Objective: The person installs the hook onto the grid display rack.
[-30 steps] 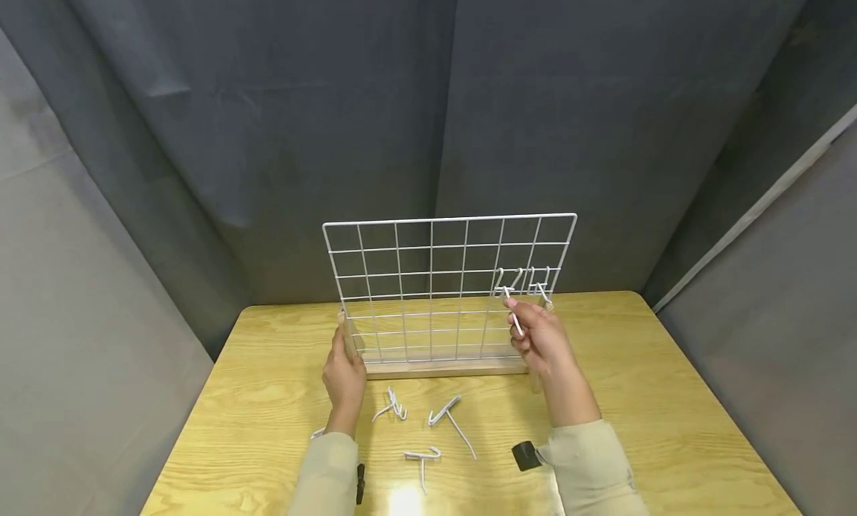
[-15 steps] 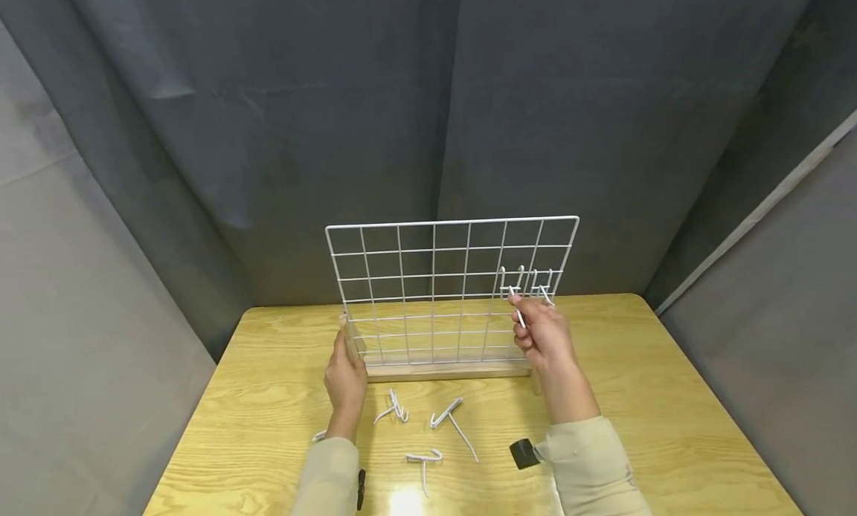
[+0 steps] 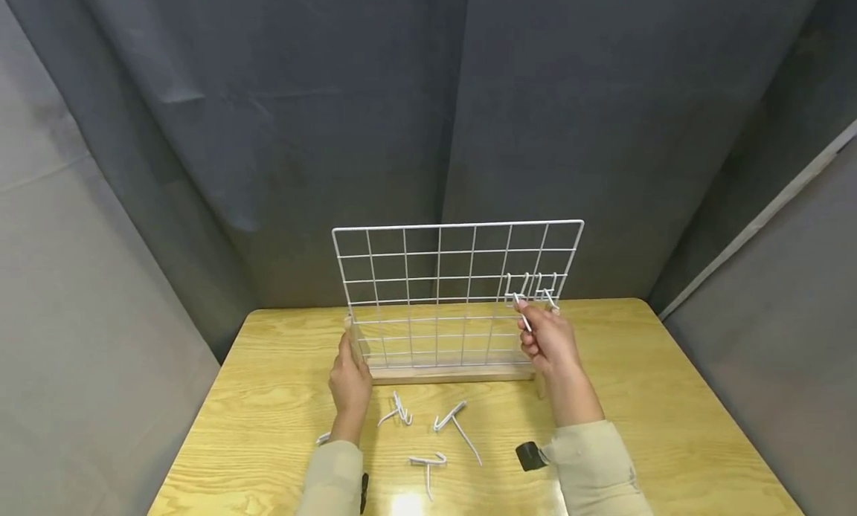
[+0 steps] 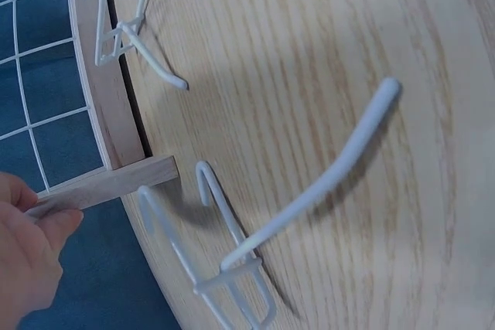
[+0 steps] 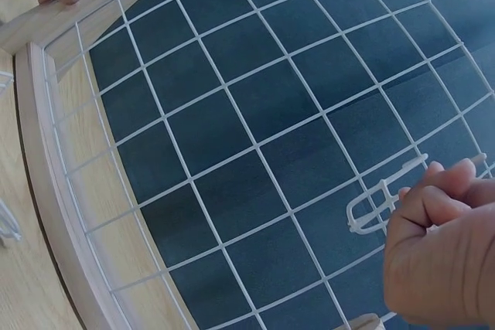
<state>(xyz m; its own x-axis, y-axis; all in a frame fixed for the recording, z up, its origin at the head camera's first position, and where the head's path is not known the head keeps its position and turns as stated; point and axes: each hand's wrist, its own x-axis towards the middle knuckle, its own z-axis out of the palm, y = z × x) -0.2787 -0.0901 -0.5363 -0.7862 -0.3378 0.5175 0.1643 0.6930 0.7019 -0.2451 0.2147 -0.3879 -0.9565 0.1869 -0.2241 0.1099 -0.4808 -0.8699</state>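
- Left hand is wrapped round the wooden frame post, steadying the wire grid.
- Right hand pinches a white hook at the grid's 3 o'clock edge.
- Hanging is judged under way; seating onto a wire is required next.

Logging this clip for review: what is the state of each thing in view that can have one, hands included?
Wire grid panel: upright in its wooden base.
Left hand: grips the base's left upright.
Right hand: pinches a white hook against the grid.
Hung hook: on the grid, right side.
Loose hooks: lying on the table.
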